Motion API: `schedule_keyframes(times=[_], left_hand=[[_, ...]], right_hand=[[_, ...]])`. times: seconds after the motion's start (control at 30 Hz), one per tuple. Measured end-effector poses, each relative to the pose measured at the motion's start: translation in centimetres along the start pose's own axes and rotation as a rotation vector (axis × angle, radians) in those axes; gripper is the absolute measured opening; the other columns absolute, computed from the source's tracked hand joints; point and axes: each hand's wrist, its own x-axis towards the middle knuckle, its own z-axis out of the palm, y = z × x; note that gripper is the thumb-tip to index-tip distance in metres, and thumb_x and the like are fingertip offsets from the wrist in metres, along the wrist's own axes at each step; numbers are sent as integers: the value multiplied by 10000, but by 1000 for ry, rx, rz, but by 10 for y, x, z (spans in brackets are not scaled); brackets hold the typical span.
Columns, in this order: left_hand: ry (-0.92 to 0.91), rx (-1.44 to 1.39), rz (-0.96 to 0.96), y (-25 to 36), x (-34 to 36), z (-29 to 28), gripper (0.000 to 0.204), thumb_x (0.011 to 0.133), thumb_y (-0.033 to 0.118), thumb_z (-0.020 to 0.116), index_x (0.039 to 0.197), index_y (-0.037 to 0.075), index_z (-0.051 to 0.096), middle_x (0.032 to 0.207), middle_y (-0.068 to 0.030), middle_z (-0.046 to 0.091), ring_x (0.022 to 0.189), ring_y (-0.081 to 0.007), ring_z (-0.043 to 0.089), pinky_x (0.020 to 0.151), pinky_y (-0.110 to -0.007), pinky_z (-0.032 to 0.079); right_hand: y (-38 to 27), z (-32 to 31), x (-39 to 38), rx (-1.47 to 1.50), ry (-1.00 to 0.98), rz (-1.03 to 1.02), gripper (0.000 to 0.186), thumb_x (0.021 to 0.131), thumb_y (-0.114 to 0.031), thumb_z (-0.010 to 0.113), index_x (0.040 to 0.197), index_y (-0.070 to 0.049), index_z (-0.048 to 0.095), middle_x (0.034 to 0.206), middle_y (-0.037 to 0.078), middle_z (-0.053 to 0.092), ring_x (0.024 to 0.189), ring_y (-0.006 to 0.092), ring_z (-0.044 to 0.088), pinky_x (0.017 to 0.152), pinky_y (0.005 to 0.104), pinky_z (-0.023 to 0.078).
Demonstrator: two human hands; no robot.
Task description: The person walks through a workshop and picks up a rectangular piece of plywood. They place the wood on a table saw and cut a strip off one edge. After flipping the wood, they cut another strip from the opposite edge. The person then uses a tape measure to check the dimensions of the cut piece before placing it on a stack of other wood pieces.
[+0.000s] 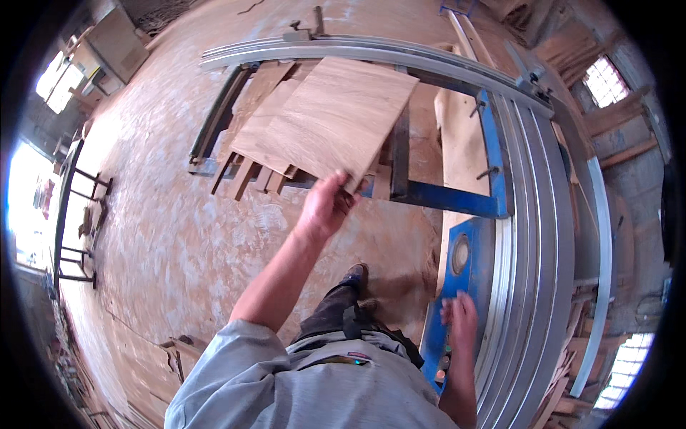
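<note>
A flat, roughly square sheet of light brown plywood [341, 114] sits tilted over a stack of similar thin wooden boards [261, 125], its far edge up near the curved grey metal rails [371, 53] and its near corner down toward the person. The left hand [325, 207] has that near corner pinched, fingers curled over the top face and thumb apparently under it, a narrow grasp that suits so thin a panel and lets the rest of the sheet rest on the pile rather than hang free. The boards below lie fanned and uneven on a dark steel frame [398, 154], which keeps them off the dusty, sawdust-covered workshop floor [179, 236]. The right hand [461, 318] is well apart from the sheet, down at a blue-painted metal machine panel [457, 268] with small coloured buttons; it is blurred, and whether its fingers press something or merely rest there cannot be told. The blue frame continues upward beside long grey sliding rails [536, 236]. A dark work shoe [355, 273] shows on the floor between the arms.
</note>
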Motion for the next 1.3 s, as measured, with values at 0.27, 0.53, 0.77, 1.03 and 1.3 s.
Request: schedule_keyframes(times=[0.27, 0.53, 0.77, 1.03, 1.3], left_hand=[[-299, 117, -277, -103, -86, 59, 373, 910, 256, 656, 1198, 37, 566, 1064, -111, 654, 947, -245, 655, 705, -333, 544], [-916, 864, -344, -134, -126, 85, 451, 972, 246, 582, 1324, -20, 489, 1195, -109, 620, 1099, -204, 577, 965, -351, 446], [-821, 663, -295, -121, -97, 129, 546, 987, 330, 538, 1399, -8, 419, 1236, -124, 591, 1079, -190, 589, 884, -328, 482], [-811, 611, -262, -129, -72, 187, 897, 879, 657, 519, 1425, -39, 365, 1306, -138, 543, 1141, -211, 540, 901, -353, 455], [-842, 673, -354, -142, -12, 218, 694, 882, 331, 680, 1402, -34, 399, 1307, -94, 546, 1165, -158, 503, 982, -316, 402]], right_hand=[[-106, 81, 59, 444, -307, -289, 552, 963, -317, 548, 1390, -6, 385, 1189, 116, 593, 1011, 219, 604, 846, 376, 496], [-63, 7, 58, 881, -141, 40, 578, 982, -478, 478, 1357, -38, 473, 1299, 108, 563, 1139, 209, 559, 973, 380, 448], [-25, -50, 48, 1143, -400, 47, 578, 1027, -448, 328, 1421, -30, 390, 1364, 163, 523, 1187, 270, 571, 1001, 429, 472], [-23, -79, 66, 1076, -306, 113, 600, 995, -456, 437, 1386, -1, 423, 1293, 182, 575, 1130, 272, 613, 948, 441, 507], [-52, -159, 131, 448, 190, 225, 590, 965, -451, 473, 1320, 19, 512, 1243, 156, 605, 1103, 232, 589, 946, 390, 435]])
